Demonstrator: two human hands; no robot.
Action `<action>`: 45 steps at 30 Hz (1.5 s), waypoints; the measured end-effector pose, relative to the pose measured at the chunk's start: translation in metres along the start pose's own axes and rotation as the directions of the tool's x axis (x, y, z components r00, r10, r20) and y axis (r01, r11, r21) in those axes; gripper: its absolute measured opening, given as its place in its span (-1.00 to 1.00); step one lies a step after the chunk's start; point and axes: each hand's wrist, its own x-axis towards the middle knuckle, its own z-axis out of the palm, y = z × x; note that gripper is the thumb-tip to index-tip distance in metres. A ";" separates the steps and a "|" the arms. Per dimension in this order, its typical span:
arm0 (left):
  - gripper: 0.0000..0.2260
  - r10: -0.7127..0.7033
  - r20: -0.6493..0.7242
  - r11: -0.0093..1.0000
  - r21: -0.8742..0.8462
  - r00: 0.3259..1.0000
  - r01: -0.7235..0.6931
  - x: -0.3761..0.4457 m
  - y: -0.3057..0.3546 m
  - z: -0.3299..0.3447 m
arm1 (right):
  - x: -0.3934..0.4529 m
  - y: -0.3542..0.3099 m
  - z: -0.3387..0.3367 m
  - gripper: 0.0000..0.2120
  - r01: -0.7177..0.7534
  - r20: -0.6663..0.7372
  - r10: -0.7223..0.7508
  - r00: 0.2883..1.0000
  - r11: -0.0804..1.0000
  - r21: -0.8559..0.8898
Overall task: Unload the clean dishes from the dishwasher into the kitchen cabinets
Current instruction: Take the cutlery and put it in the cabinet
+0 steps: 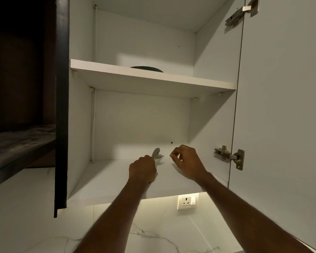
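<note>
Gripping cutlery [157,154] over the cabinet [106,181] floor, left hand [142,169]; right hand [186,161] loosely curled, empty.

The view is looking dim and a little grainy. A warm light is shining from under the cabinet [135,196] onto the marble wall [153,234] around the socket [187,202]. The left side is staying almost black. Straight edges are bending near the borders, and fine details are looking soft.
</note>
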 end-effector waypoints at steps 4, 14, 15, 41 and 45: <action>-0.77 0.019 -0.024 0.999 -0.032 1.000 -0.019 -0.003 0.001 -0.003 | 0.011 -0.053 0.013 -0.66 -0.411 0.098 0.411 0.906 0.804 0.429; -0.79 0.098 -0.043 0.989 -0.103 0.994 -0.102 -0.007 0.000 -0.010 | 0.018 -0.068 0.036 -0.82 -0.649 0.388 0.703 0.596 0.137 0.748; -0.80 0.086 -0.051 0.989 -0.120 0.995 -0.091 -0.007 0.000 -0.010 | 0.020 -0.066 0.034 -0.83 -0.616 0.353 0.744 0.568 0.099 0.781; -0.82 0.019 -0.037 1.000 0.012 0.999 -0.019 0.002 -0.001 0.003 | 0.004 -0.003 -0.005 -0.70 -0.298 0.172 0.323 0.931 0.942 -0.155; -0.83 0.048 -0.036 0.998 0.041 0.998 -0.047 0.000 0.000 0.003 | -0.025 -0.025 -0.013 -0.40 -0.103 0.474 0.231 0.850 0.954 -0.281</action>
